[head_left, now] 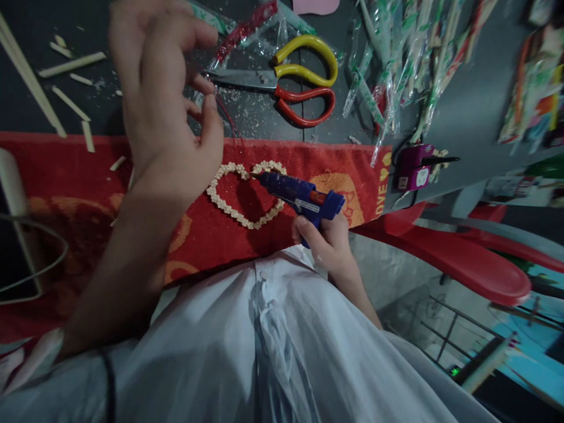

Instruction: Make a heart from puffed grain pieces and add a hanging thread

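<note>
My right hand [328, 244] is wrapped round the handle of a blue hot glue gun [304, 197]. The gun's dark nozzle points left, at the upper notch of a heart outline [229, 208] built from small pale wooden pieces. That heart lies on a red patterned cloth [273, 244]. Above and left of it, my left hand [170, 88] hovers with its fingers bent and apart; I see nothing between them. Close to those fingertips are the blades of a pair of scissors [255, 79] with one yellow and one red handle, lying on the dark table.
Cut wooden stick bits [73, 63] are scattered at the upper left. Clear and green wrappers with sticks [396, 64] lie at the upper right. A purple box [412, 167] sits by the table edge, near a red plastic chair [449, 252]. A white-edged device [17, 235] with a cable lies left.
</note>
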Available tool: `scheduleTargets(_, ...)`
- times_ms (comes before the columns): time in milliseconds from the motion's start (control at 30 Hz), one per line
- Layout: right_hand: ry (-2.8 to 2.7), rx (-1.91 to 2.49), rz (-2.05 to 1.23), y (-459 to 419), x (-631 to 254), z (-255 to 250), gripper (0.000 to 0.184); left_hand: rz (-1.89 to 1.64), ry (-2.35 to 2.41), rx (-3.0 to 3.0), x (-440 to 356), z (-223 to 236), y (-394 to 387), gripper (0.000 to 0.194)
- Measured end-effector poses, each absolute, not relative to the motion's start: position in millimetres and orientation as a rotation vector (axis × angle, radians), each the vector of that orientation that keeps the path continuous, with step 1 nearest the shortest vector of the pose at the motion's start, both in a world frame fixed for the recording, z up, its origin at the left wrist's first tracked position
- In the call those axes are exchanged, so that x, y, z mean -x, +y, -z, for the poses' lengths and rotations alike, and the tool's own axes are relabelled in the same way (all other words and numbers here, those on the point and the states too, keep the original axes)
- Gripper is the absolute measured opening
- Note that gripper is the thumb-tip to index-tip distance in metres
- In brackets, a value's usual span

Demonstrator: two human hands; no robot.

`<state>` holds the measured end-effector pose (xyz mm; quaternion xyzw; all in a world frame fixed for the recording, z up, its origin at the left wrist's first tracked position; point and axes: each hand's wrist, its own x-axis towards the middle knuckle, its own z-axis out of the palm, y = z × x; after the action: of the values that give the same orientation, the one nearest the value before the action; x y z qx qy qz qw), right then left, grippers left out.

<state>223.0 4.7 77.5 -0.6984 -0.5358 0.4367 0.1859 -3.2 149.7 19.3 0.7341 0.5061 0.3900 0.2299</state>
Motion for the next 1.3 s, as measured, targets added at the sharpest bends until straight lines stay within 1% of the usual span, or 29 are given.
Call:
scheduleTargets(300, -1.509, 1.942, -1.258, 6, -222, -77, 0.043, -1.062, 1.359, -2.025, 1, -23, 150, 0.052)
scheduleTargets(400, -1.504, 1.951, -1.277, 5, -223, -77, 0.043, -1.070, 1.360, -2.049, 3, -20, 151, 0.049)
scheduleTargets(533, -1.443, 1.947, -1.256, 0, -224, -76, 0.047, -1.091, 1.328, -2.098, 4, -14, 153, 0.047)
scheduleTargets(733, -1.430, 1.931, -1.242, -1, -225, -74, 0.051, -1.054, 1.373, -2.036, 1, -22, 151, 0.050)
scheduleTargets(933, -1.414, 1.967, -1.278, 0, -226, -72, 0.053, -1.070, 1.351, -2.080, 2, -21, 152, 0.048)
scheduleTargets(1000, -1.418, 1.967, -1.276, -1, -226, -72, 0.054, -1.053, 1.355, -2.097, 3, -22, 152, 0.048)
scheduleTargets(1133, -1.429, 1.975, -1.272, -4, -227, -71, 0.052, -0.884, 1.430, -2.057, 2, -31, 151, 0.045)
scheduleTargets(1233, -1.422, 1.959, -1.273, -6, -229, -70, 0.050, -0.793, 1.488, -2.029, 1, -37, 150, 0.047)
scheduleTargets(1300, -1.417, 1.958, -1.282, -7, -230, -69, 0.049, -0.802, 1.481, -2.027, 1, -39, 149, 0.048)
